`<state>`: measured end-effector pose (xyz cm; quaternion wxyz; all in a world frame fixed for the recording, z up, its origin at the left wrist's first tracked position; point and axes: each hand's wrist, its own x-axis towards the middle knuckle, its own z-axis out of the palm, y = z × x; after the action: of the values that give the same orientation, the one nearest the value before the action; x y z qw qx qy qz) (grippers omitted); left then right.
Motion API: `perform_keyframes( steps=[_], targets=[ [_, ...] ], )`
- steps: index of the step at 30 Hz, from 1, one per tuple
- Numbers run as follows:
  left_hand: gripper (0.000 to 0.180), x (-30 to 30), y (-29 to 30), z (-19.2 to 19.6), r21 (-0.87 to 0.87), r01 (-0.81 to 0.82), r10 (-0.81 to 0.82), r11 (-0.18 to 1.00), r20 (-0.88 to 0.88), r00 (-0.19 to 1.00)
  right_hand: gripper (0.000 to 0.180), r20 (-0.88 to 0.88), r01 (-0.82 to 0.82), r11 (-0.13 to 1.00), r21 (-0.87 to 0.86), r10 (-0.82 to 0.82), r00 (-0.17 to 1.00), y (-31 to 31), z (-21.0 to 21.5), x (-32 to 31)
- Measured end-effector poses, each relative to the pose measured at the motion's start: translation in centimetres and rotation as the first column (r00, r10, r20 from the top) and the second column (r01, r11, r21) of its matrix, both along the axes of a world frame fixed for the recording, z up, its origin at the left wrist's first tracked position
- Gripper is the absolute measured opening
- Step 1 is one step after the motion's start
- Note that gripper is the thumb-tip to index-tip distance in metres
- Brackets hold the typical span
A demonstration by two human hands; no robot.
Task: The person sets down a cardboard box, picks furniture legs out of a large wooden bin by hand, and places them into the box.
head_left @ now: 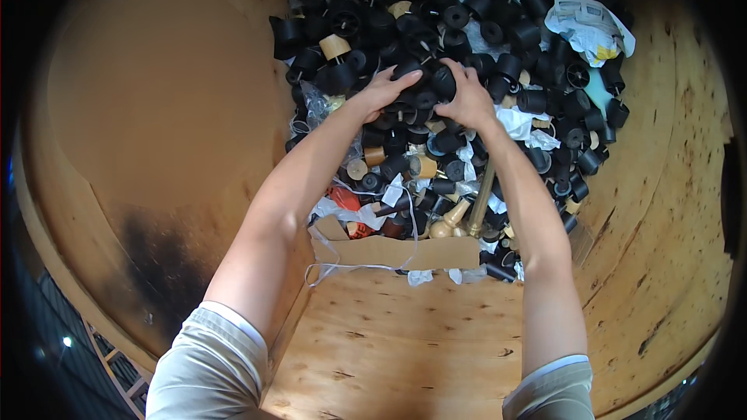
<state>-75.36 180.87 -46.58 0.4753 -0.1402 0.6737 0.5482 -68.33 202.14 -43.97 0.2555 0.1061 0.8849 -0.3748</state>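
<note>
Left hand and right hand curled around black cylindrical parts atop heap on plywood desk. Parts looked rigid, light, smooth, prone to roll; cupping from both sides seemed safest.

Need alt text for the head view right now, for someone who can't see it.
Both hands, left hand and right hand, reach into a large pile of black plastic parts on a plywood surface, gripping a few black pieces between them. Torn cardboard, white scraps and some wooden pieces lie at the pile's near edge.
</note>
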Motion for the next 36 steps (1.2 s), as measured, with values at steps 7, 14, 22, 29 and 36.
perform_keyframes(
  steps=[7,14,22,29,36],
  targets=[
    [0.055,-1.0,3.1,3.0,0.261,-0.191,0.119,0.946,0.267,0.956,0.093,0.313,0.622,0.602,-0.501,-0.544,0.778,-1.2,-3.3,0.1],
    [0.031,2.5,3.3,2.2,0.275,-0.341,0.259,0.899,0.292,0.92,0.058,0.283,0.718,0.466,-0.516,-0.699,0.657,-3.4,-1.3,2.2],
    [0.057,1.3,4.2,3.4,0.184,-0.168,0.105,0.969,0.308,0.946,0.069,0.61,0.825,0.083,-0.559,-0.634,0.476,-4.4,2.5,5.0],
    [0.03,11.4,-1.4,5.7,0.27,-0.084,-0.031,0.959,0.395,0.918,0.037,0.336,0.73,0.55,-0.405,-0.653,0.679,-6.9,3.0,14.9],
    [0.038,9.7,-8.3,10.3,0.036,-0.187,0.179,0.982,0.168,0.969,0.067,-0.366,0.416,0.897,0.146,-0.342,0.866,1.9,8.5,6.1]
  ],
)
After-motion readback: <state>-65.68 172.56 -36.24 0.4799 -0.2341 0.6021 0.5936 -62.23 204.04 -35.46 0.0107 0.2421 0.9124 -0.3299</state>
